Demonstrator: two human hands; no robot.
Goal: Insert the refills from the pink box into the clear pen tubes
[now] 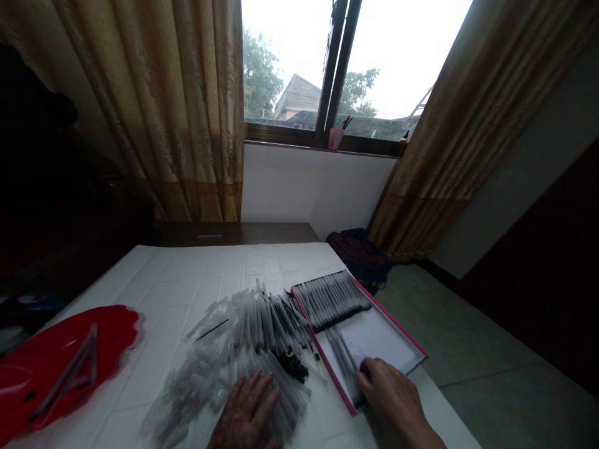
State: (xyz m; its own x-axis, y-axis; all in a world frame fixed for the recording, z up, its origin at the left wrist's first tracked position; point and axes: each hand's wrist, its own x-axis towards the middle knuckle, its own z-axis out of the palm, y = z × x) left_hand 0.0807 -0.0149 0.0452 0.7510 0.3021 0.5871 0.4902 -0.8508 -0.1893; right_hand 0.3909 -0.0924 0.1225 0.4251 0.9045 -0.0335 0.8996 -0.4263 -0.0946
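My left hand (248, 408) lies with fingers spread on a heap of thin clear plastic tubes (285, 393) near the table's front. Beside it is a small cluster of black caps (292, 365). My right hand (395, 393) is over the near end of a shallow pink-edged box (384, 330), its fingers curled against a short row of clear tubes with dark ends (344, 358). Whatever those fingers grip is hidden. A fuller row of black-ended tubes (330, 299) fills the box's far end. Just left of the box lie loose black-and-clear tubes (271, 318).
A red scalloped tray (112, 324) with a few long clear pieces on it stands at the table's left. The white table (224, 268) has its right edge just past the box. Dark cloth (360, 249) is heaped beyond the far right corner.
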